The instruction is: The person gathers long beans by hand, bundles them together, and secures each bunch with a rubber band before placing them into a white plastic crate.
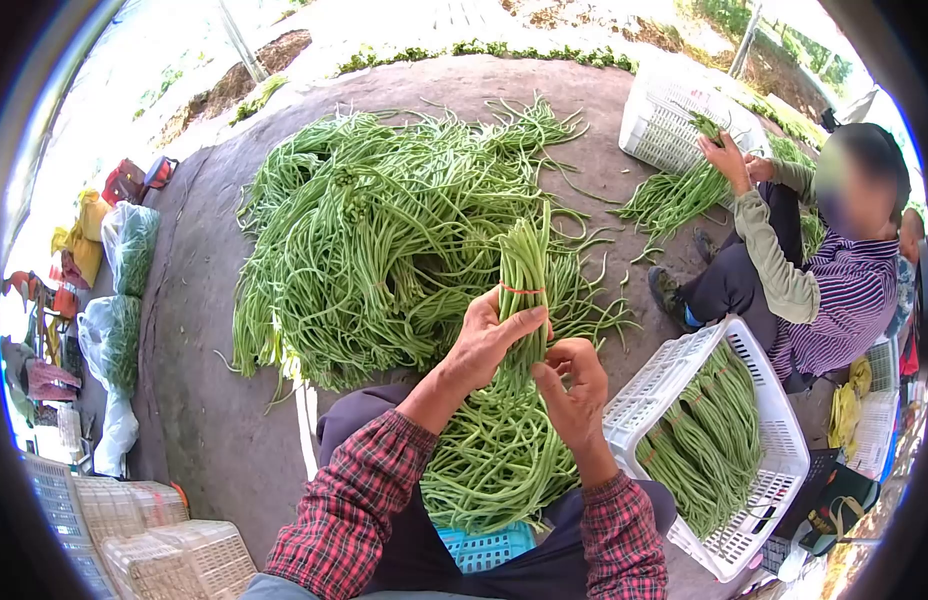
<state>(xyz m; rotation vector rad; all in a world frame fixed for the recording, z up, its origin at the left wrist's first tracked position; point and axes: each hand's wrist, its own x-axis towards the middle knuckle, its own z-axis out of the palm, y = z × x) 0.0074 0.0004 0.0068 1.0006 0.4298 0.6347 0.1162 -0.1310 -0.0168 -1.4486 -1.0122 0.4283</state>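
A bundle of long green beans (525,262), cinched by a red band (522,291), stands nearly upright at the center of the scene — gripped in the closed left hand (489,338) of a worker in red plaid sleeves (356,505). The right hand (576,388) is just beside the bundle's lower part, fingers bent and thumb close to the fingertips; whether they pinch a bean cannot be told.

Toward 11 o'clock, a broad heap of loose beans (369,235) sprawls across the floor (209,400). At 6 o'clock, more beans (499,455) lie between the worker's knees, above a blue crate (487,548). At 4 o'clock, a tilted white crate (781,470) holds banded bean bundles (706,440).

Near 3 o'clock, a seated co-worker in a striped top (852,290) holds a small bunch of greens (706,126) — beyond it, between 1 and 2 o'clock, sits another white crate (674,105). Clear plastic bags of greens (132,245) line the 9 o'clock side, with pale crates (179,560) toward 7 and 8 o'clock.
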